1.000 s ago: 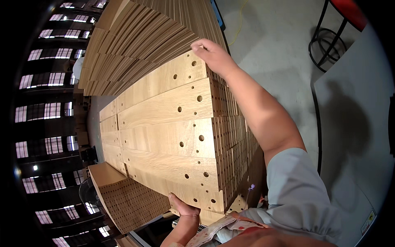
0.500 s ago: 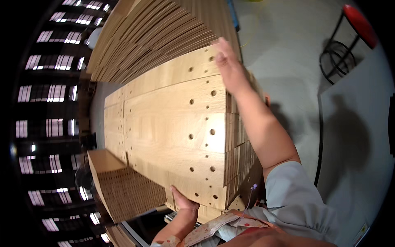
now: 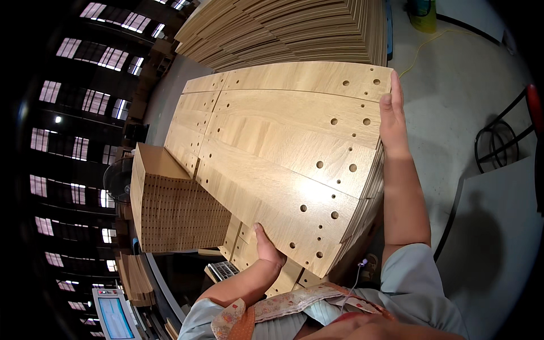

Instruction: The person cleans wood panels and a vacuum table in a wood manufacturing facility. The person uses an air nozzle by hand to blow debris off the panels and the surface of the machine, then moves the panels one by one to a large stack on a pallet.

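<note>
Several pale wooden panels [image 3: 272, 136] with drilled round holes lie side by side in stacks before me. My left hand [image 3: 268, 249] grips the near edge of the closest panel, its thumb over the top face and its other fingers hidden below the edge. My right hand [image 3: 393, 124] is at the right end of the panels, near the far corner. Its fingers are stretched out straight along the end edges, with the palm facing the stack. Between the two hands, the stacked ends of the panels [image 3: 362, 212] show as thin layers.
Behind the panels rises a tall stack of brown sheets [image 3: 294, 34]. At left stand a stack of drilled boards [image 3: 175, 218] and a fan [image 3: 117, 180]. A screen [image 3: 115, 317] is at lower left. A red-seated stool [image 3: 532, 105] and a yellow-green container [image 3: 422, 20] stand on the right.
My view has shifted and turned, so the panels appear farther right and slanted. My right hand has come down from above the far corner to the panels' end. My left hand stays at the near edge.
</note>
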Available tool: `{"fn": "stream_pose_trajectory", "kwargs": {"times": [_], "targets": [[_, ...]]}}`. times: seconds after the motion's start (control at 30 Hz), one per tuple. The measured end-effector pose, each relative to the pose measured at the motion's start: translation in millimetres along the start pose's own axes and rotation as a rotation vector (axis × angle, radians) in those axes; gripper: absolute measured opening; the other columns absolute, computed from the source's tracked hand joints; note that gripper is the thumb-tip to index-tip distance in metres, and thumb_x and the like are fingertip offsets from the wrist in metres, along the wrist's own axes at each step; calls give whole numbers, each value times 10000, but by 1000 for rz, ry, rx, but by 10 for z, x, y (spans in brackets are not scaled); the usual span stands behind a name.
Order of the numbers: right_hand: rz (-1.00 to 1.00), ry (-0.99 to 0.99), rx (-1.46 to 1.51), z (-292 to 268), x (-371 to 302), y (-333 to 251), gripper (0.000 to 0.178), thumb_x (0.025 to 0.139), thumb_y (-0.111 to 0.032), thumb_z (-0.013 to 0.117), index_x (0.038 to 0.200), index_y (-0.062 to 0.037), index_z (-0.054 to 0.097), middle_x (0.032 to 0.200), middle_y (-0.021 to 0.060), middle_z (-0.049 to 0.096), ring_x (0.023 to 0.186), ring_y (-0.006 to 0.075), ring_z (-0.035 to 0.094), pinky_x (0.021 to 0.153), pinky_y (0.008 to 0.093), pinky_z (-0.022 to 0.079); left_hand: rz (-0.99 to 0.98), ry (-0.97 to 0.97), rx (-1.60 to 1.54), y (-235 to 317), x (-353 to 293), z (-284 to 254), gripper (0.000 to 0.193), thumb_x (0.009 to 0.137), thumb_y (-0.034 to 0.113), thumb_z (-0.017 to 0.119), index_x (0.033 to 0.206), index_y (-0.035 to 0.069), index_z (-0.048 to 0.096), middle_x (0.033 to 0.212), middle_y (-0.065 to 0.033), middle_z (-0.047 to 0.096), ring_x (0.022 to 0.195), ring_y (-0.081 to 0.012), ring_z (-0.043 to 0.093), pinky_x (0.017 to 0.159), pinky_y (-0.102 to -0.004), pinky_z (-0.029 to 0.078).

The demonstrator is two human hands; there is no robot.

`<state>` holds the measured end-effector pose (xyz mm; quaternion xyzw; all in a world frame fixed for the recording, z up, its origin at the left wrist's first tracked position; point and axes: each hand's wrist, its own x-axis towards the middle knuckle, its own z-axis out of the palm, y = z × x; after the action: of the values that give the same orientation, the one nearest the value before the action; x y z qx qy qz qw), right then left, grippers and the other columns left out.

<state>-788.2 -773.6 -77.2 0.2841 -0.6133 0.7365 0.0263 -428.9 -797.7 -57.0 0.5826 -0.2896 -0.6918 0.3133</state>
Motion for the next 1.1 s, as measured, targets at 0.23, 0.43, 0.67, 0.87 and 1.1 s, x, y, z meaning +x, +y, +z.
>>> {"fn": "stream_pose_trajectory", "kwargs": {"times": [0.23,0.43,0.67,0.87,1.1], "targets": [[65,-27,31,81,-657,-107,656,960,-410,357,1428,14,179,1488,203,173,1387,300,156,1124,369,128,-9,-55,-43,14,-6,7,697,903,607,320,1410,131,281,1431,-81,343,1276,-299,367,1054,-442,296],[25,-82,-38,-1,-988,-387,688,963,-435,333,1417,53,163,1481,221,183,1382,318,167,1125,380,117,1,-46,-11,36,12,19,678,928,565,302,1422,103,250,1451,-87,310,1297,-295,341,1067,-421,280],[163,-118,276,-97,-1433,-873,838,924,-569,319,1418,73,105,1497,200,143,1392,282,131,1120,355,93,100,-166,-4,-57,132,-188,669,942,541,297,1421,76,249,1452,-88,315,1311,-278,332,1080,-394,266],[181,-87,-12,97,-1991,-667,896,886,-651,286,1442,9,49,1508,201,81,1402,296,72,1126,370,79,106,-183,29,-33,172,-108,644,946,536,245,1413,94,266,1452,-94,308,1316,-295,318,1074,-420,277],[335,-80,47,-15,-2333,-864,912,873,-671,262,1442,-2,17,1509,210,51,1404,312,50,1126,394,61,118,-194,60,-10,157,-51,648,948,537,186,1410,93,279,1431,-111,331,1304,-307,338,1070,-429,300]]}}
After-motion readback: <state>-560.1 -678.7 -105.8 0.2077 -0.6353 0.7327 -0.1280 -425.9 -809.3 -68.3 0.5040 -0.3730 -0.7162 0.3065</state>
